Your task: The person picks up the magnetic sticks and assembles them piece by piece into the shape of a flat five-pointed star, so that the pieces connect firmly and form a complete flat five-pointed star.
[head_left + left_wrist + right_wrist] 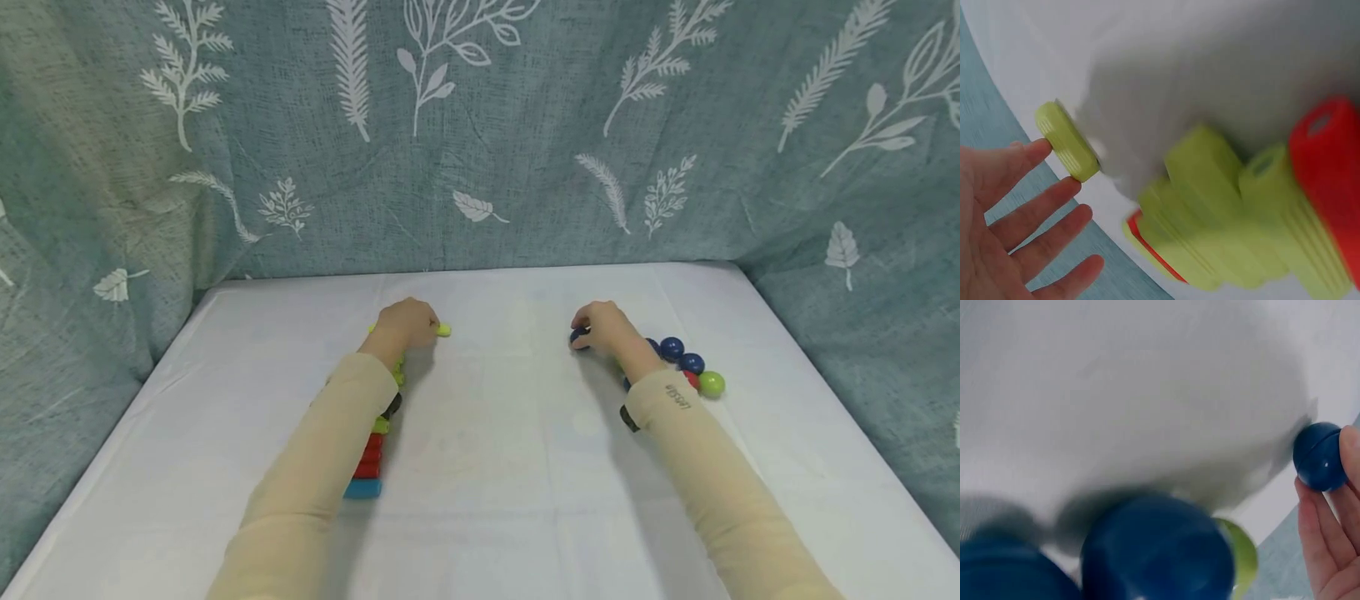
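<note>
At the far left of the table, my left hand (408, 323) pinches a small yellow-green block (1067, 141) between thumb and index finger. Its other fingers spread apart below the block in the left wrist view. More yellow-green blocks (1207, 175) and a red block (1329, 175) lie close by, partly under my left forearm in the head view. Across the table, my right hand (606, 327) holds a dark blue ball (1319, 456) with thumb and fingers. Nearer my right wrist are other blue balls (1159, 550) and a green ball (1244, 556).
Red blocks (367, 458) and a blue block (363, 488) continue the row beside my left forearm. Past the right wrist sit a red ball (692, 380) and a green ball (712, 384). A patterned curtain (480, 167) hangs behind the white-covered table (480, 400).
</note>
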The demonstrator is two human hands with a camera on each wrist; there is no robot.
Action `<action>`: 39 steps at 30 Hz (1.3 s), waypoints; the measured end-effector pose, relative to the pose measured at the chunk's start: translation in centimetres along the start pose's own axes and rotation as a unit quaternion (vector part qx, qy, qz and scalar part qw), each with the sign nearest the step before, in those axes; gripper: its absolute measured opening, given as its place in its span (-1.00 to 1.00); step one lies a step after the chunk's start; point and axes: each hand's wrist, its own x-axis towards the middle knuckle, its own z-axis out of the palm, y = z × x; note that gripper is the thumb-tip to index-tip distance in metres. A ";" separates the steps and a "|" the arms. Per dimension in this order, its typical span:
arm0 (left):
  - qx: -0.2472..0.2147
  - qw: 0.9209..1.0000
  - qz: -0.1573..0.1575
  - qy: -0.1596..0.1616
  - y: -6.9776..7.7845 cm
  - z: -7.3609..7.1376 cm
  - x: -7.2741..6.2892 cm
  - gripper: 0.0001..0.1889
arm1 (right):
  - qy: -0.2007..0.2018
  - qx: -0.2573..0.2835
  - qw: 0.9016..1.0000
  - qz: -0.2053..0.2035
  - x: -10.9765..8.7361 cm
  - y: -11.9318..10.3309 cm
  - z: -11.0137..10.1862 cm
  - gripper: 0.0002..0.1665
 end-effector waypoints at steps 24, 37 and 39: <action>-0.054 0.992 0.112 0.013 3.2 2.1 -1.4 -0.83 | -0.041 0.138 0.988 -0.050 -0.5 -2.0 2.6 -0.59; -0.085 0.985 0.151 0.018 5.5 3.0 -1.7 -0.84 | -0.060 0.189 0.979 -0.047 -1.2 -2.6 3.3 -0.61; -0.088 0.984 0.153 0.014 5.9 3.0 -1.7 -0.84 | -0.065 0.193 0.978 -0.052 -1.2 -2.7 3.4 -0.61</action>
